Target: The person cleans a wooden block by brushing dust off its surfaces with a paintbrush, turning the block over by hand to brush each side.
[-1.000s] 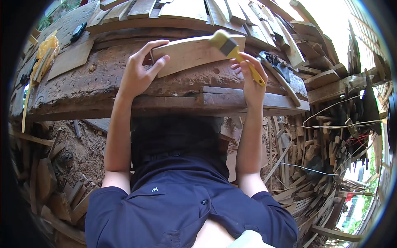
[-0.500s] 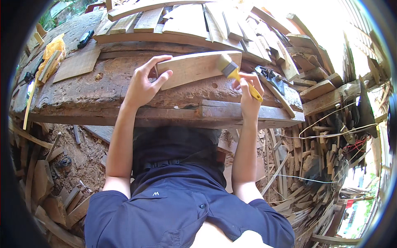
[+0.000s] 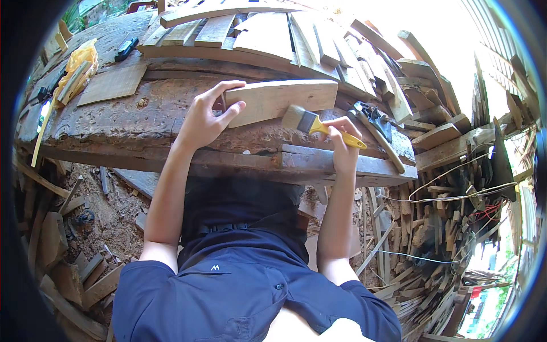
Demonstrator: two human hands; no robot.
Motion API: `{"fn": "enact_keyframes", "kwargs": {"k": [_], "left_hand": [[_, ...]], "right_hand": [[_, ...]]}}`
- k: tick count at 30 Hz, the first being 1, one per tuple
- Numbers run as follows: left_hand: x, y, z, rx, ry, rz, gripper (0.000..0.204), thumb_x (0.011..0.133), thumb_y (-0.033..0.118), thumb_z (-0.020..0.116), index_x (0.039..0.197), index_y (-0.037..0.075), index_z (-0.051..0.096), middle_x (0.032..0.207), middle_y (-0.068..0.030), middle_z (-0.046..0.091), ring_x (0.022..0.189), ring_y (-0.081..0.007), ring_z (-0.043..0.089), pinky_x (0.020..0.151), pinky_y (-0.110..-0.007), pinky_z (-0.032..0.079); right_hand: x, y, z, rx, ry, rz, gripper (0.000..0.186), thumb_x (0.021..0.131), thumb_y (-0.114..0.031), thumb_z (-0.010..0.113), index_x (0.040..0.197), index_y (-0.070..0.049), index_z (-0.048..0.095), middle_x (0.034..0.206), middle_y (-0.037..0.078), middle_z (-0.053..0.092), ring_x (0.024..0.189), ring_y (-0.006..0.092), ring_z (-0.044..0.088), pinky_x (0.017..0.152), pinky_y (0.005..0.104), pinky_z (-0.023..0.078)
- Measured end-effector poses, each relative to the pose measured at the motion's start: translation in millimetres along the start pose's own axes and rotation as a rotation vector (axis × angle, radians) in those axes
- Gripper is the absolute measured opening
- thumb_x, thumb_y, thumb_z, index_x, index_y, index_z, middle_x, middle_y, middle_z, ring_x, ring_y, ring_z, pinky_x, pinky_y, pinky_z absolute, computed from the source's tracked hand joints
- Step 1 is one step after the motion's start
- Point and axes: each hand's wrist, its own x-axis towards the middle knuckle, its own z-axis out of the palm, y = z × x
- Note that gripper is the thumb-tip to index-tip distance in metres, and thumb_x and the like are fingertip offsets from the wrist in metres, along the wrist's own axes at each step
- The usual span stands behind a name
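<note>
A pale wooden board (image 3: 268, 102) stands on its long edge on the workbench (image 3: 125, 122), its broad face toward me. My left hand (image 3: 211, 114) grips the board's left end, thumb on the near face and fingers over the top corner. In my right hand (image 3: 343, 139) is a flat paintbrush (image 3: 316, 124) with a yellow handle, held near the handle's end. Its bristles point left and lie at the lower edge of the board's face, right of the middle; whether they touch the wood I cannot tell.
Behind the board, several planks (image 3: 262, 34) lie across a beam. A hand plane (image 3: 373, 119) rests at the bench's right end beside a wooden stick (image 3: 384, 142). A thin flat board (image 3: 113, 85) and a yellow plastic bag (image 3: 80, 62) lie at left. Scrap wood (image 3: 450, 228) is heaped at right.
The paintbrush has swung down and left from the upper right of the board's face to its lower edge, its handle now nearly level. My left hand keeps its hold on the board.
</note>
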Motion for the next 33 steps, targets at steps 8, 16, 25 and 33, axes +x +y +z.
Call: {"fn": "enact_keyframes", "kwargs": {"k": [8, 16, 25, 33], "left_hand": [[0.8, 2.3, 0.6, -0.006, 0.010, 0.027, 0.037, 0.099, 0.017, 0.073, 0.135, 0.009, 0.069, 0.116, -0.0093, 0.075, 0.097, -0.0137, 0.069, 0.089, -0.031, 0.057], [-1.2, 2.0, 0.4, -0.013, 0.025, 0.044, 0.038, 0.099, 0.017, 0.073, 0.136, 0.009, 0.069, 0.112, -0.0080, 0.075, 0.090, -0.0119, 0.067, 0.084, -0.030, 0.056], [-0.7, 2.3, 0.7, -0.013, 0.020, 0.038, 0.037, 0.099, 0.017, 0.073, 0.135, 0.008, 0.069, 0.113, -0.0074, 0.075, 0.089, -0.0107, 0.066, 0.082, -0.029, 0.055], [0.0, 2.9, -0.1, -0.010, 0.009, 0.009, 0.037, 0.099, 0.017, 0.073, 0.135, 0.008, 0.069, 0.113, -0.0072, 0.075, 0.087, -0.0104, 0.066, 0.081, -0.028, 0.055]], "right_hand": [[3.7, 5.5, -4.6, -0.043, 0.176, 0.026, 0.017, 0.102, -0.005, 0.058, 0.109, 0.000, 0.072, 0.085, 0.010, 0.072, 0.075, 0.0131, 0.066, 0.065, 0.0274, 0.050], [8.0, -9.2, 19.1, -0.058, 0.189, -0.023, 0.016, 0.102, -0.004, 0.060, 0.112, 0.000, 0.072, 0.085, 0.008, 0.073, 0.079, 0.0115, 0.069, 0.069, 0.0252, 0.054], [2.5, -9.7, 14.2, -0.078, -0.050, -0.046, 0.015, 0.104, -0.004, 0.064, 0.114, 0.001, 0.073, 0.091, 0.009, 0.076, 0.081, 0.0125, 0.071, 0.075, 0.0274, 0.057], [3.6, -6.9, 1.9, -0.130, -0.014, 0.056, 0.017, 0.104, -0.004, 0.060, 0.115, 0.001, 0.072, 0.090, 0.006, 0.074, 0.084, 0.0111, 0.069, 0.078, 0.0250, 0.052]]}}
